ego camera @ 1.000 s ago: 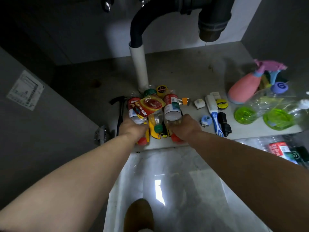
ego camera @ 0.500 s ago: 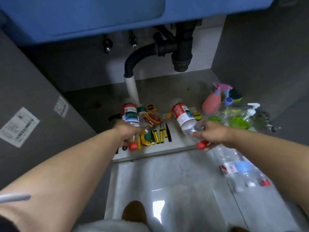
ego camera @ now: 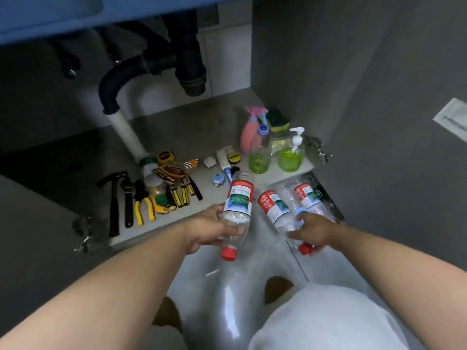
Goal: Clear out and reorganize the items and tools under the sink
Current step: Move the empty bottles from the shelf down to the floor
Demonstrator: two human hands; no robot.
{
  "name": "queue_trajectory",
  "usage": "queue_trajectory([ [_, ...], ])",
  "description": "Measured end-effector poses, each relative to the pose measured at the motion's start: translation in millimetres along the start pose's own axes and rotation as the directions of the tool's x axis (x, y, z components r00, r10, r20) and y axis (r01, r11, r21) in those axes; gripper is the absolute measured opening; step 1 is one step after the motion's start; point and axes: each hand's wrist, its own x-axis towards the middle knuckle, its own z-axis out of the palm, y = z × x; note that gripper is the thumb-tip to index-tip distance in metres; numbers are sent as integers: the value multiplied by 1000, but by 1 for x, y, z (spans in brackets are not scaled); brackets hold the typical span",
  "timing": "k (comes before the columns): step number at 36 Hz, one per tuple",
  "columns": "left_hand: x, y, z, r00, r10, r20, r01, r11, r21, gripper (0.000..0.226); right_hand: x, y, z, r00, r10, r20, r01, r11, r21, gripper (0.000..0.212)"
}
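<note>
Clearing step: the left hand (ego camera: 212,229) is gripping a clear, red-capped plastic bottle (ego camera: 239,200), the right hand (ego camera: 314,231) is clasping a matching bottle (ego camera: 274,208), both probably needing laying beside the floor bottles (ego camera: 304,194).

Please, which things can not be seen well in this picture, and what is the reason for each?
All in the head view:
1. Label print on the left bottle, held by the left hand: too small and blurred.
2. Neck of the right bottle: covered by the right hand.
3. Door sticker: cut off by the right edge, unreadable.
4. Top of the drain pipe: hidden behind the blue sink.
</note>
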Motion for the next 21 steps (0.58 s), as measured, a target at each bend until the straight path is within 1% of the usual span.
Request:
queue_trajectory([
  [3, 2, -11, 9, 1000, 18, 25, -17, 999, -30, 72, 12, -1, 16, 998, -27, -53, 26, 1000, -16, 62],
  [6, 26, -25, 25, 998, -43, 40, 46, 996, -81, 72, 44, 12, 38, 995, -55, -77, 49, 996, -74, 52],
  [7, 32, -30, 28, 997, -63, 48, 67, 993, -93, 72, 54, 17, 46, 993, -73, -94, 63, 993, -104, 52],
  [9, 42, -38, 34, 994, -87, 68, 92, 992, -83, 71, 69, 24, 62, 982, -116, -147, 92, 983, -160, 57],
  [12, 53, -47, 39, 990, -102, 98, 110, 991, -72, 68, 83, 29, 78, 965, -166, -203, 129, 974, -185, 64],
  [17, 64, -55, 45, 987, -122, 100, 129, 990, -64, 65, 96, 32, 90, 923, -230, -309, 145, 950, -276, 73],
  [19, 65, -56, 46, 988, -127, 87, 133, 989, -64, 64, 97, 31, 90, 908, -250, -337, 138, 936, -324, 74],
  [21, 65, -56, 45, 990, -126, 69, 130, 990, -61, 64, 95, 25, 92, 897, -260, -357, 128, 927, -352, 70],
])
